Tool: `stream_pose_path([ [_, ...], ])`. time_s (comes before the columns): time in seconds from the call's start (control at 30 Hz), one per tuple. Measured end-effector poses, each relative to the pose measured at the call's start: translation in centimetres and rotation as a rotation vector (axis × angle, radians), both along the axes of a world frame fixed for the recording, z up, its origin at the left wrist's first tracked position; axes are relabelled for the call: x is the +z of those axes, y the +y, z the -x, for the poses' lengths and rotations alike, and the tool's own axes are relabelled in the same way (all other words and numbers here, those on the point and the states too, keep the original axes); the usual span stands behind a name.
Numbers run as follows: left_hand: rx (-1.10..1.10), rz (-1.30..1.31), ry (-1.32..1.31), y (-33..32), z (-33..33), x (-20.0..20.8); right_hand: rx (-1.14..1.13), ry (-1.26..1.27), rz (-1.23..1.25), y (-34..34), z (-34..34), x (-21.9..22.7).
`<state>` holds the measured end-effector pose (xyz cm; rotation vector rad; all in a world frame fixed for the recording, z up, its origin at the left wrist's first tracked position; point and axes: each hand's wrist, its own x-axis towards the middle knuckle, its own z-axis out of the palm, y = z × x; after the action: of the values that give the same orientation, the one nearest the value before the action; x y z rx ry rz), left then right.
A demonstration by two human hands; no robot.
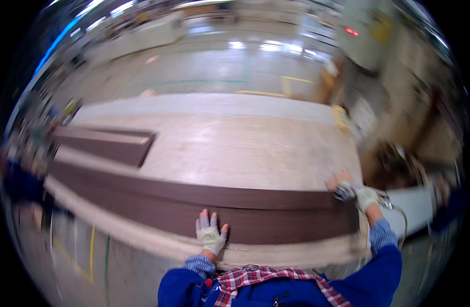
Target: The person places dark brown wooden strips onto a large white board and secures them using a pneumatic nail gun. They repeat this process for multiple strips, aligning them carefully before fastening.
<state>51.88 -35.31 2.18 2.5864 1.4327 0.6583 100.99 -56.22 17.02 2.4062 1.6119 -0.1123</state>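
A long dark brown board [158, 202] lies along the near edge of a large pale wooden worktable [245, 148]. My left hand [210, 233], in a light fingerless work glove, rests flat on the board's near edge with fingers spread. My right hand [359, 193], also gloved, is at the board's right end; it seems to grip a small metal tool there, but blur hides the detail. A shorter dark brown board [104, 143] lies farther back on the table's left side.
A grey concrete floor with green and yellow lines [204, 69] spreads beyond the table. Cluttered machines and cardboard stand at the right [398, 138]. A person in blue [20, 184] is at the table's left end. Floor with yellow marks [86, 256] lies at lower left.
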Motion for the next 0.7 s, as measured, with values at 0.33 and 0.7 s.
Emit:
stream_pose_path([
  [0.33,0.059,-0.029,0.043,2.9,7.2,-1.0,0.121,-0.247,-0.057,15.9,-7.3,-17.4],
  [0.7,0.078,-0.03,0.038,2.8,6.8,-0.9,-0.132,-0.449,-0.51,20.5,1.1,-20.1],
])
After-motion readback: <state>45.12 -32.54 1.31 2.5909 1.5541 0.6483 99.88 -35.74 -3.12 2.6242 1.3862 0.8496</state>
